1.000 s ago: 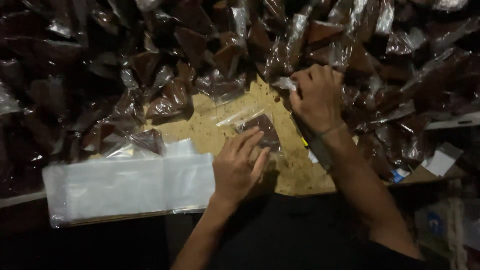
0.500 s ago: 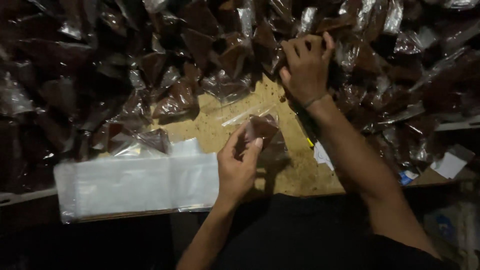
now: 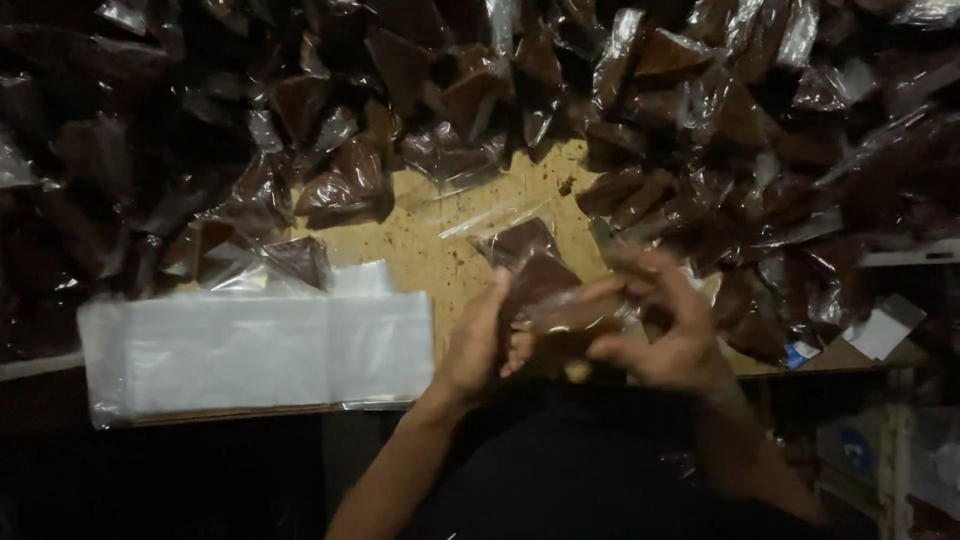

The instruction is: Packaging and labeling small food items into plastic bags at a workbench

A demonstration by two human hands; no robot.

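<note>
We pinch a small clear bag (image 3: pixel 545 290) of brown chunks at six o'clock on the board (image 3: pixel 420 235), left hand (image 3: pixel 480 345) and right hand (image 3: pixel 665 335) closed on it. It looks light, limp and slippery; best gripped at the open plastic end.

clear packets of brown wedges (image 3: pixel 330 190) heaped around; flat stack of empty clear bags (image 3: pixel 260 350) at left.
</note>
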